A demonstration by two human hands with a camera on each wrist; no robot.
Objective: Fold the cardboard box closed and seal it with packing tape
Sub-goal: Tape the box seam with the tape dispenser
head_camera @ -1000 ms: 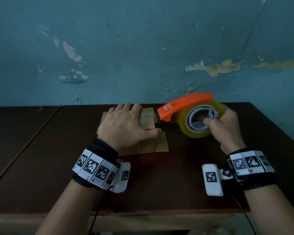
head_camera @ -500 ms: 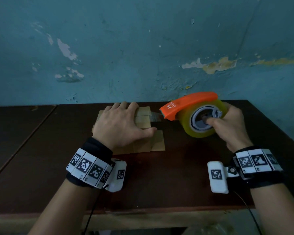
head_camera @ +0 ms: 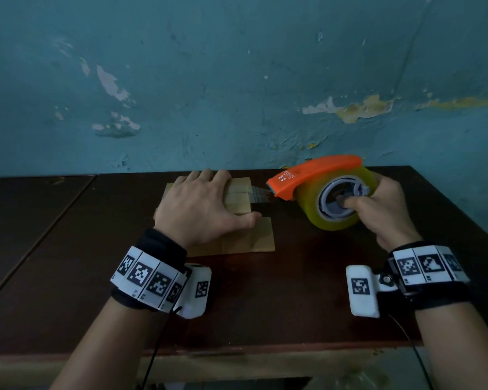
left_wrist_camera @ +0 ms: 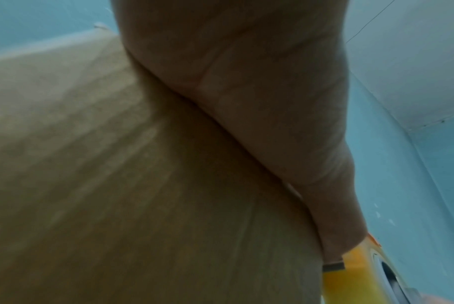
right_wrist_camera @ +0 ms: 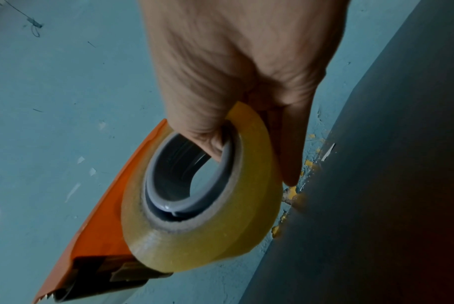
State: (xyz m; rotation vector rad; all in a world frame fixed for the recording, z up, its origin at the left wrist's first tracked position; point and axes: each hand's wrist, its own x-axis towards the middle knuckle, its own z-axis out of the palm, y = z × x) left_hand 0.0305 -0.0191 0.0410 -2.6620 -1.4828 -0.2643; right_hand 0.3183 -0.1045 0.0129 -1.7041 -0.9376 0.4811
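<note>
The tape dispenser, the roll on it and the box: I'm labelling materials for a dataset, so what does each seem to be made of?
Tape dispenser: apparently moulded plastic, smooth orange with a slight sheen; small teeth at its cutting edge, material unclear.
Tape roll: glossy, translucent yellowish film wound on a smooth grey core, probably plastic.
Box: matte tan corrugated cardboard, with crease lines and faint ribbing in the left wrist view.
</note>
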